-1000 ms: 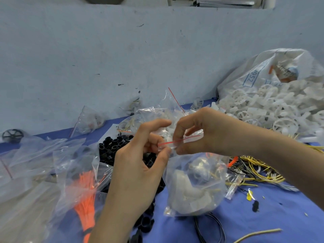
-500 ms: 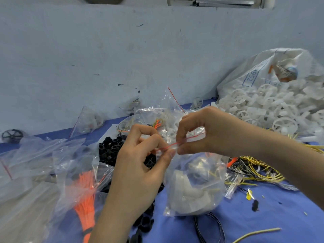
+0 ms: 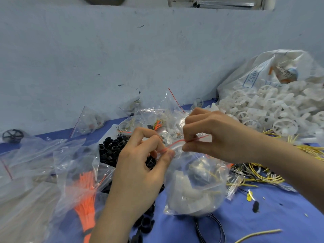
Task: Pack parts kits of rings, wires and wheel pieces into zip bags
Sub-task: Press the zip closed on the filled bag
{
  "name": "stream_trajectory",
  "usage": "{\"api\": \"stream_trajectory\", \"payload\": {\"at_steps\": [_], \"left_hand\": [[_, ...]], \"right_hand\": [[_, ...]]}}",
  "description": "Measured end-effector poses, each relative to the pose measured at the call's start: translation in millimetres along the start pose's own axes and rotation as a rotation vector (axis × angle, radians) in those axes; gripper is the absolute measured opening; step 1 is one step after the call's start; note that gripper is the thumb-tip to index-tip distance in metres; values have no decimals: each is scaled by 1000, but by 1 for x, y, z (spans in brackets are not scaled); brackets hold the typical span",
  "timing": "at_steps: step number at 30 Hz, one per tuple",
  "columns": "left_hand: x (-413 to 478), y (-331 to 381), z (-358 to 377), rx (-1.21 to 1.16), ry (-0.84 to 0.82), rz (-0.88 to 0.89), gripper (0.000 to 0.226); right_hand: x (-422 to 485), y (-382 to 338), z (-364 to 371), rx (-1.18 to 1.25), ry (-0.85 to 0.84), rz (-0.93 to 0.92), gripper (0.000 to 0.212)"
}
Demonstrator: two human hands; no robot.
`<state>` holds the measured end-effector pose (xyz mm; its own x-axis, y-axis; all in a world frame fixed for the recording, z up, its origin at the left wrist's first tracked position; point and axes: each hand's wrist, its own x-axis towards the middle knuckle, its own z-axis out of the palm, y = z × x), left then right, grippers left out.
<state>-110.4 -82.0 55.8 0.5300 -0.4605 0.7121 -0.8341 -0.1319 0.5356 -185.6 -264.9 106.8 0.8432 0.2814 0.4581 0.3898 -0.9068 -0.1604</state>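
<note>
Blue cloth covers the table (image 3: 271,216) against a scuffed pale wall (image 3: 122,58). Near its front edge hangs a filled zip bag (image 3: 196,186), its length upright, mouth upward (red seal (image 3: 175,143) slanting up rightward), left hand (image 3: 140,172) and right hand (image 3: 210,137) each pinching that seal.

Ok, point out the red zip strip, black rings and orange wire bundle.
red zip strip (image 3: 175,142), head view, its middle stretch
black rings (image 3: 112,147), head view, top of pile
orange wire bundle (image 3: 86,191), head view, middle
</note>
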Motion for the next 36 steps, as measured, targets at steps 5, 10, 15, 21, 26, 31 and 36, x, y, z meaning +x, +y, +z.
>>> {"api": "stream_trajectory", "payload": {"at_steps": [5,10,15,21,26,31,36], "left_hand": [[-1,0,2,106,-67,43,10],[0,-3,2,48,-138,127,6],[1,-5,-3,8,-161,137,12],[-1,-3,-3,5,-172,122,18],[-1,-2,-2,-18,-232,148,32],[-1,0,-2,-17,-213,143,29],[-1,-4,-7,-3,-211,136,31]], "right_hand": [[0,-4,6,-15,-51,-56,25],[4,-8,10,17,-92,-97,25],[2,-4,5,91,-121,-25,33],[-6,2,5,226,-202,35,37],[-7,0,7,243,-222,50,37],[-9,3,6,315,-217,74,35],[-12,11,5,397,-186,140,39]]}}
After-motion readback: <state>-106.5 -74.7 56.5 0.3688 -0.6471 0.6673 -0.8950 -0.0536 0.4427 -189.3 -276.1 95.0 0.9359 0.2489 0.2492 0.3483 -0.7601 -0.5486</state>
